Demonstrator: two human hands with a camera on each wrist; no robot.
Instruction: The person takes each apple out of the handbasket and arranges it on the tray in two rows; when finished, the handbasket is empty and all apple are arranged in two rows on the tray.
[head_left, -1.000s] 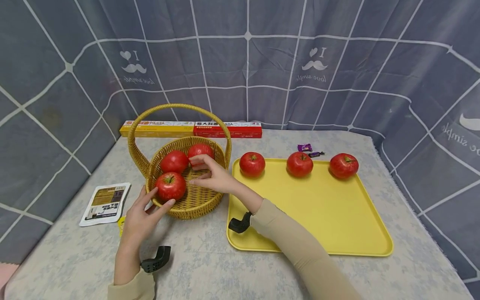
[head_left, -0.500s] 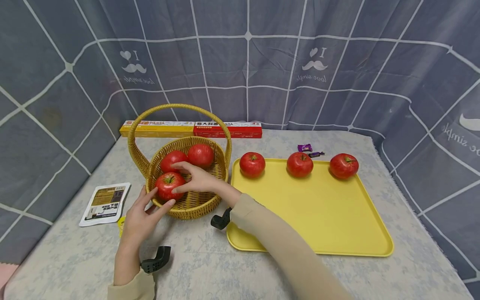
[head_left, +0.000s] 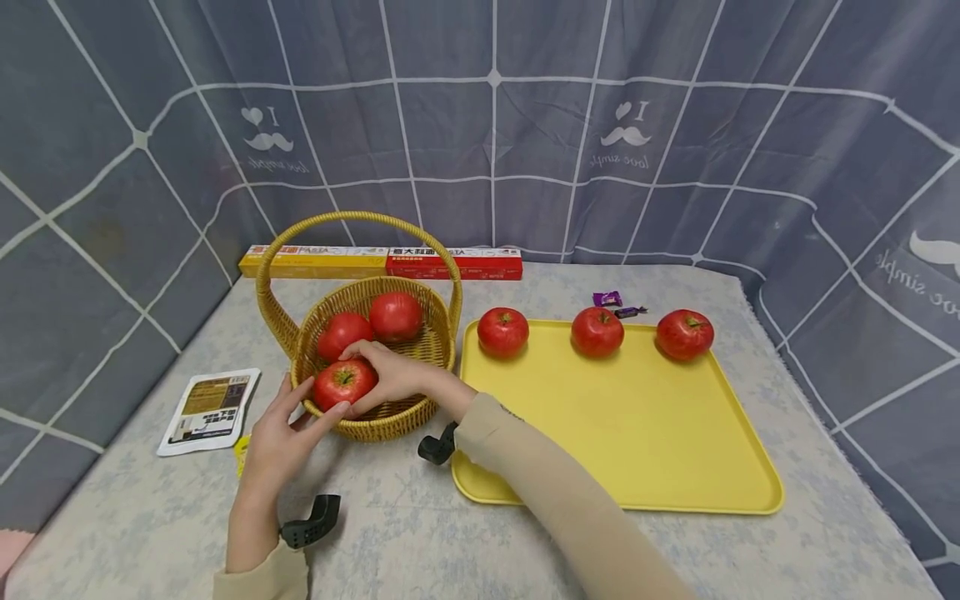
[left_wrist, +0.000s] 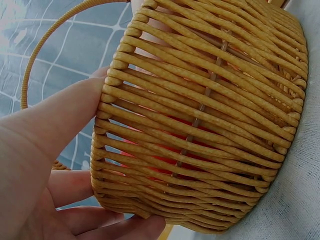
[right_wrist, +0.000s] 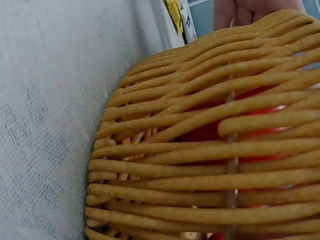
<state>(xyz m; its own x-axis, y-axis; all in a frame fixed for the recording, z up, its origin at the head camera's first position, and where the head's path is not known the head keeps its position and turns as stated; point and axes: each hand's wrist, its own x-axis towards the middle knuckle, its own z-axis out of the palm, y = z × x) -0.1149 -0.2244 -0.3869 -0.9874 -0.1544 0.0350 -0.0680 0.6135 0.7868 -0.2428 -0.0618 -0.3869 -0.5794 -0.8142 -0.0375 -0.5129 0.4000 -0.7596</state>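
Red round tomato nearest the woven wicker basket's front rim sits in the right hand's curled grip, ready to lift; the left hand, fingers straight, steadies the basket wall near the bench's left edge.

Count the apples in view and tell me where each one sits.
6. Three in the basket: front, middle, back. Three on the tray: left, middle, right. More may hide in the basket.
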